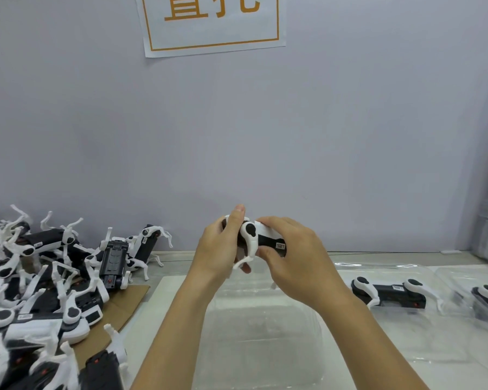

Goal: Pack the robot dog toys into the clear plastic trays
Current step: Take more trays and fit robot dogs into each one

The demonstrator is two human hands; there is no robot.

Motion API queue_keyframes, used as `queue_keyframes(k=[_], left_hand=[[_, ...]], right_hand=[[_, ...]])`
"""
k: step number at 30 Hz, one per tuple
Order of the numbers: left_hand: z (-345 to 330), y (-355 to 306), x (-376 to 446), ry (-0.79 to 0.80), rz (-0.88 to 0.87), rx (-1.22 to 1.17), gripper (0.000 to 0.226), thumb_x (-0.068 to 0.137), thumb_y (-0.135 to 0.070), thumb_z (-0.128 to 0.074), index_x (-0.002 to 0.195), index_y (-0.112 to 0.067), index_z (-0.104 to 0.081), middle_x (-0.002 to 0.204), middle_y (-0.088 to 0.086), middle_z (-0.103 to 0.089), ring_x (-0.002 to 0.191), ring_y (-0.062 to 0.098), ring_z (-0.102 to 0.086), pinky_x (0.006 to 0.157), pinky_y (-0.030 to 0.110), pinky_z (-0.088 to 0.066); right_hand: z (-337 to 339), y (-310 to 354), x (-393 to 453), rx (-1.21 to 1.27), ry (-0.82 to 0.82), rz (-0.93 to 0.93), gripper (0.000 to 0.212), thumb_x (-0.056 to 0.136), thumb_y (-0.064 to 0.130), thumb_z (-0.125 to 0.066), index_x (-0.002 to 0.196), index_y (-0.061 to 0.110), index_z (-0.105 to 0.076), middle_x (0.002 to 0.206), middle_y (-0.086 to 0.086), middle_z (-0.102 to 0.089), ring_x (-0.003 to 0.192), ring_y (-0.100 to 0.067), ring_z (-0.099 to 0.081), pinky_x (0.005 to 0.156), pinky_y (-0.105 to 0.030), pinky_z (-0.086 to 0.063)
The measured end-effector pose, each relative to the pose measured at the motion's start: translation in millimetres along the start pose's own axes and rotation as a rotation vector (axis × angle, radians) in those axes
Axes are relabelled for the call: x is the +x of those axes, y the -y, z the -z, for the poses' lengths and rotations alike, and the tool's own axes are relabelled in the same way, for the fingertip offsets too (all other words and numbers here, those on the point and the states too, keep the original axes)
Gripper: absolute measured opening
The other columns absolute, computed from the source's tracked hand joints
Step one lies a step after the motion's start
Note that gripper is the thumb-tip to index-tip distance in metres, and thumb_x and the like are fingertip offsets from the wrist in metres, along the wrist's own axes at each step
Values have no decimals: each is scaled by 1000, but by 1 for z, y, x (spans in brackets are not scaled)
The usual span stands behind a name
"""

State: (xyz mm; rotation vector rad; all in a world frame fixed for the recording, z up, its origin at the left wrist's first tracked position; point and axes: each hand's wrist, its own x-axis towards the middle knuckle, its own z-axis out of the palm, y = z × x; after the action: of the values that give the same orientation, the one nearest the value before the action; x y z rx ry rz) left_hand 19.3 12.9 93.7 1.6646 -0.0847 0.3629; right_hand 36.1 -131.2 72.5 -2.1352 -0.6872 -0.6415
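while raised, both hands grip a robot dog toy (261, 239).

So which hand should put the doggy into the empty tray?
Probably the right hand: it wraps the toy dog's body, right above the empty tray. The left hand only holds its end.

**Counter and its load**

The pale counter (166, 294) carries a brown cardboard sheet (124, 308) heaped with black-and-white robot dog toys (40, 277) at left, an empty clear tray (259, 333) in the middle, and filled clear trays (392, 296) at right.
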Motion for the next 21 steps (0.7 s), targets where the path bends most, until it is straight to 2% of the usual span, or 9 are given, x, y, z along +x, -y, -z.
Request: queue_keyframes(k=[4,9,11,13,15,16,17,19,21], left_hand=[[-9,6,-1,-73,82,106,52,103,-55,-23,100,-25,-66,90,3,-74,82,26,-71,63,32,-46],[0,23,-9,-240,105,221,39,104,-44,-31,94,-20,-61,100,2,-69,99,21,-62,83,38,-45],[8,31,-16,-300,106,292,38,103,-36,-35,94,-11,-62,99,7,-67,99,24,-59,81,37,-43],[17,40,-25,-343,103,358,35,101,-30,-38,93,-5,-61,97,8,-66,90,21,-56,72,31,-40],[26,50,-35,-353,106,401,30,100,-27,-39,89,-10,-62,92,1,-65,81,12,-52,67,24,-37],[30,55,-40,-343,114,411,27,101,-26,-40,90,-16,-63,93,-5,-64,85,9,-52,69,22,-39],[32,60,-45,-324,125,410,23,102,-26,-41,96,-22,-63,97,-11,-63,95,7,-53,75,22,-40],[33,71,-55,-281,152,400,25,103,-23,-42,121,-28,-58,115,-17,-55,118,9,-48,92,25,-37],[32,79,-59,-246,191,334,36,102,-16,-43,135,-29,-51,125,-15,-49,126,10,-44,98,27,-33]], right_hand=[[1,-13,-1,49,-15,-82,18,93,25,-63,110,28,-63,92,12,-66,89,-15,-59,79,-41,-51],[-2,-23,-2,101,-16,-154,10,95,29,-62,105,30,-63,83,12,-67,81,-12,-59,75,-39,-51],[-3,-24,-2,147,9,-181,10,96,31,-62,106,32,-64,80,13,-66,78,-10,-58,72,-35,-50],[-5,-22,-1,176,47,-191,9,96,32,-62,105,32,-65,80,13,-64,75,-8,-57,68,-30,-46],[-6,-19,-1,182,93,-184,9,95,32,-62,103,32,-66,82,12,-65,75,-9,-58,66,-30,-46],[-6,-18,-1,181,116,-185,8,95,31,-62,101,32,-67,81,10,-65,74,-11,-58,67,-32,-48],[-6,-16,-1,176,137,-188,6,95,31,-62,99,32,-67,79,9,-65,72,-13,-58,68,-33,-48],[-6,-15,-3,160,179,-192,6,94,30,-62,93,34,-66,74,11,-64,69,-11,-57,66,-30,-47],[-5,-13,-3,150,215,-184,9,95,29,-62,87,32,-66,74,10,-63,69,-11,-55,64,-28,-44]])
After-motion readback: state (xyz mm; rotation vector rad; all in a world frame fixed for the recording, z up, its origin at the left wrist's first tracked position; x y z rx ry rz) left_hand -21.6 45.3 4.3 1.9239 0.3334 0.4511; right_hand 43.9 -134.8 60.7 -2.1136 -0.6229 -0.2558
